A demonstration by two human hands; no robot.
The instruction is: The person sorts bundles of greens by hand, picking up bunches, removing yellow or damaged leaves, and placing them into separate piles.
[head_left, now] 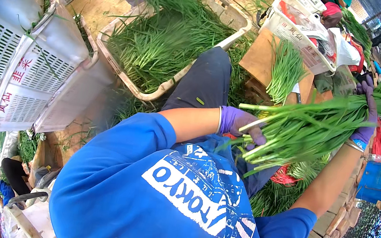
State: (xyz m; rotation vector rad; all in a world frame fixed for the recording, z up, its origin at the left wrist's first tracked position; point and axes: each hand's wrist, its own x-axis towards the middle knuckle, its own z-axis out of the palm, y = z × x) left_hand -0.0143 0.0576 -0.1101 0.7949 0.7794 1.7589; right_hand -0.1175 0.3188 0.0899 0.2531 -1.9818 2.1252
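**Sorting green chives among the crates**

Crates of cut greens crowd the ground around us; our left hand [243, 123], gloved purple, pinches the pale stem ends of a chive bundle [312, 128]; our right hand [368, 113] is wrapped around its leafy part; beyond our knee sits a cream crate [235, 16] full of chives.

Bright, even daylight fills the scene, with colours strong and nothing dim. Sun seems to fall from the upper left, where the bare ground [97, 3] glares pale, nearly washed out. Soft shadow lies under the white crates [28, 73] and below the person's body. The fisheye bends straight edges hard toward the black rim, and detail at the far right edge smears and goes soft.
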